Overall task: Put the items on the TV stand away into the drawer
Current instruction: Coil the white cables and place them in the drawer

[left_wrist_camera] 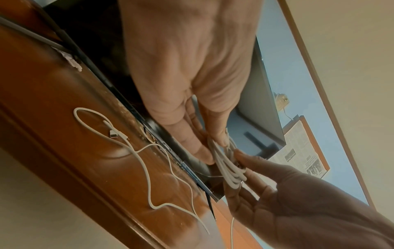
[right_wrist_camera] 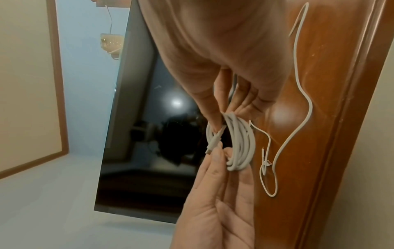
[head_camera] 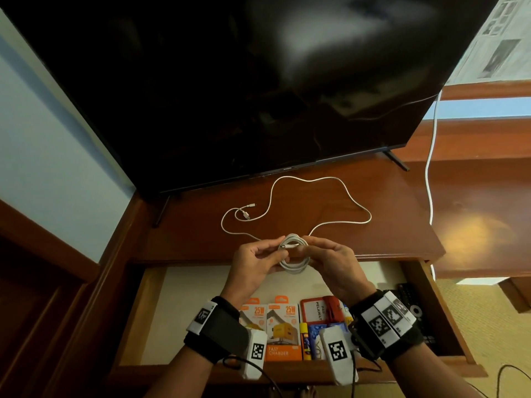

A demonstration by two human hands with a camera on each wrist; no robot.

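Note:
I hold a coiled white cable (head_camera: 293, 255) in both hands, above the front edge of the wooden TV stand (head_camera: 388, 228) and the open drawer (head_camera: 201, 285). My left hand (head_camera: 274, 252) pinches the coil's left side by its plug end (right_wrist_camera: 213, 143). My right hand (head_camera: 311, 248) pinches the right side, thumb in front and fingers behind. The wrist views show the coil (left_wrist_camera: 229, 166) (right_wrist_camera: 241, 144) between my fingertips. A second white cable (head_camera: 290, 201) lies loose and uncoiled on the stand top, also visible as the loose cable (left_wrist_camera: 147, 170) (right_wrist_camera: 307, 104).
A large dark TV (head_camera: 258, 81) stands at the back of the stand. In the drawer's near end lie orange charger boxes (head_camera: 283, 326), a red card holder (head_camera: 316, 310) and dark items (head_camera: 413, 308). Another white cord (head_camera: 429, 168) hangs at the right.

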